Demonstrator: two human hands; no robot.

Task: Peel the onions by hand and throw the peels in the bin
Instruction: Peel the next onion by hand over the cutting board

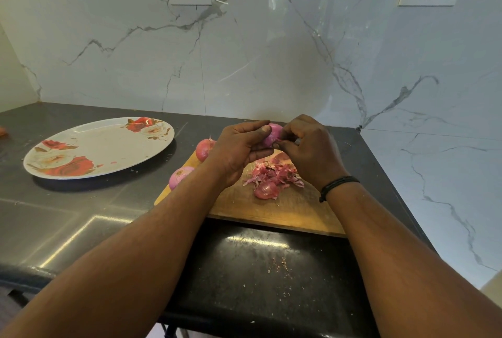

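My left hand (235,147) grips a small pink-red onion (275,133) above the back of a wooden cutting board (285,208). My right hand (309,147) pinches at the skin on the onion's right side. A heap of loose pink peels (271,176) lies on the board just below my hands. Two more onions lie at the board's left edge: one (204,149) partly hidden behind my left hand, the other (179,176) nearer to me. No bin is in view.
A large oval plate (108,139) with a red flower print rests on the dark counter (81,215) to the left. Marble wall panels close off the back and right side, with two sockets high up. Small peel crumbs (279,264) dot the counter near the front edge.
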